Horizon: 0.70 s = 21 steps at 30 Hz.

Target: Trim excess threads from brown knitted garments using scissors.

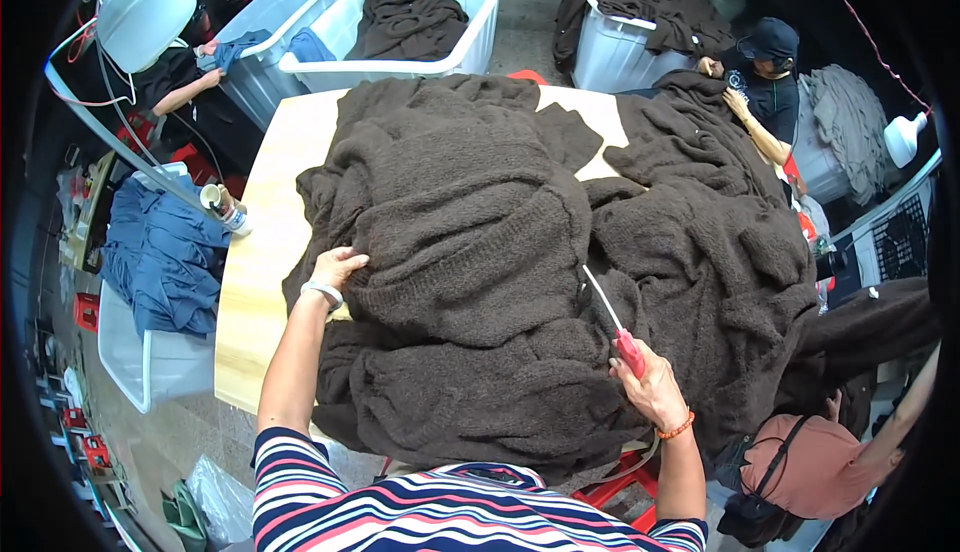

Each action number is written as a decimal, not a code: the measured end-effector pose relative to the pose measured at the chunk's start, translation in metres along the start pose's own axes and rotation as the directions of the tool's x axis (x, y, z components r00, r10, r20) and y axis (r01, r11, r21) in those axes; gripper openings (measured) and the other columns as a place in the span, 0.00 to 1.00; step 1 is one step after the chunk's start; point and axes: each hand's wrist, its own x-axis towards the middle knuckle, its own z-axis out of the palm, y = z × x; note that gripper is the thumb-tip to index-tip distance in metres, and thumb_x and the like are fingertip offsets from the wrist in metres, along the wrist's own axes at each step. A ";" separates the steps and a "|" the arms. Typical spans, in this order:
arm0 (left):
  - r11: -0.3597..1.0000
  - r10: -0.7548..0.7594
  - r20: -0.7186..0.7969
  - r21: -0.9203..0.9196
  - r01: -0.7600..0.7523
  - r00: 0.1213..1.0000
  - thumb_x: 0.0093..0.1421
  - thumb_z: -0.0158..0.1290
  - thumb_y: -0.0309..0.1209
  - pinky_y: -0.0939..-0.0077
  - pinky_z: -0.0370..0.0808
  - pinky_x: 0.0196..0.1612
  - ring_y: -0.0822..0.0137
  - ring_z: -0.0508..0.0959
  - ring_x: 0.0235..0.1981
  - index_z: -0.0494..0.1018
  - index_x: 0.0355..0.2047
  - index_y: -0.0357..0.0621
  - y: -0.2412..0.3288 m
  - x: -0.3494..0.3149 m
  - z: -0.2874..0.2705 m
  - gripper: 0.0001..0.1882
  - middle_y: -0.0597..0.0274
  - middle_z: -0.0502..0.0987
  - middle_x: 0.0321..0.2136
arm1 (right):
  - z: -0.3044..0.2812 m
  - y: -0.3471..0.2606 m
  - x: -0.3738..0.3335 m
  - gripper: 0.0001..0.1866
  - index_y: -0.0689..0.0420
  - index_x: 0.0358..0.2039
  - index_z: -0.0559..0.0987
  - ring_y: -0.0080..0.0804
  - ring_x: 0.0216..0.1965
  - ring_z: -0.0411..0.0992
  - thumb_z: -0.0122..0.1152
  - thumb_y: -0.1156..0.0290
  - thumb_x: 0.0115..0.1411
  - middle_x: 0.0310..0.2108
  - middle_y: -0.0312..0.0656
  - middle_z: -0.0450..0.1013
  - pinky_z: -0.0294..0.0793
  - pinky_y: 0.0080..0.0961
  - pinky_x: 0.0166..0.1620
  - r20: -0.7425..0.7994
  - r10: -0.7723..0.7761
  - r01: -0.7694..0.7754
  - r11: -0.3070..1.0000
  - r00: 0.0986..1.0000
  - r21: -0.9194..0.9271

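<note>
Red-handled tool point(631, 354) sits gripped in the right fingers point(655, 364); I see its thin shaft point forward-left of them, toward the dark knit garment point(460, 252). Left fingers point(350, 261) touch that garment's near-left edge; I can't tell if they pinch. Bare bench point(262, 282) opens left of them; knitwear point(700, 252) crowds ahead-right of the right fingers.

Working from afar, I was looking into a garment workshop. Dark brown knitwear point(460, 172) lay heaped across a wooden table point(262, 222) at the frame's centre. Brown cloth point(410, 17) sat in a big plastic tub point(487, 22) at the top, and blue clothes point(165, 252) overflowed a second bin point(150, 372) at left. At upper right I saw a co-worker point(772, 102) handling knitwear, near a white lamp point(903, 140).
</note>
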 end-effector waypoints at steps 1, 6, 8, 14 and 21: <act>0.996 0.092 -0.010 0.003 -0.092 0.996 0.52 0.64 0.25 0.74 0.73 0.45 0.72 0.77 0.39 0.72 0.49 0.33 0.004 -0.005 0.005 0.24 0.62 0.79 0.39 | -0.001 0.002 -0.001 0.13 0.62 0.47 0.74 0.29 0.31 0.79 0.55 0.74 0.62 0.28 0.43 0.77 0.76 0.26 0.39 0.009 0.009 -0.009 1.000 1.000 0.014; 0.939 0.343 0.385 -0.169 -0.300 0.857 0.53 0.60 0.23 0.81 0.72 0.38 0.77 0.74 0.32 0.74 0.36 0.40 0.074 -0.121 0.108 0.10 0.70 0.75 0.30 | -0.013 0.007 0.005 0.14 0.64 0.48 0.73 0.24 0.31 0.76 0.56 0.74 0.63 0.30 0.40 0.75 0.74 0.23 0.40 -0.021 -0.015 0.017 0.995 1.000 0.099; 0.921 0.243 0.748 0.022 -0.389 0.618 0.51 0.62 0.26 0.78 0.72 0.34 0.75 0.74 0.31 0.75 0.30 0.42 0.072 -0.192 0.156 0.07 0.69 0.74 0.26 | -0.016 0.002 0.016 0.13 0.64 0.48 0.73 0.21 0.31 0.74 0.56 0.75 0.63 0.30 0.37 0.75 0.74 0.22 0.39 -0.040 -0.070 0.075 0.986 0.997 0.152; 0.841 -0.012 0.990 -0.067 -0.537 -0.141 0.63 0.53 0.36 0.65 0.70 0.48 0.58 0.74 0.42 0.73 0.45 0.39 -0.027 -0.271 0.267 0.14 0.55 0.76 0.36 | -0.020 0.002 0.031 0.23 0.65 0.57 0.69 0.29 0.48 0.74 0.56 0.78 0.61 0.50 0.44 0.75 0.70 0.24 0.54 -0.149 -0.124 0.140 0.985 0.981 0.101; 0.678 -0.018 0.971 0.187 -0.711 0.238 0.61 0.55 0.33 0.71 0.75 0.48 0.64 0.79 0.43 0.75 0.46 0.39 0.055 -0.187 0.261 0.15 0.56 0.79 0.37 | 0.000 0.043 0.021 0.35 0.59 0.54 0.73 0.37 0.57 0.71 0.70 0.51 0.51 0.53 0.47 0.73 0.69 0.30 0.56 -0.119 0.172 -0.157 0.980 0.978 0.126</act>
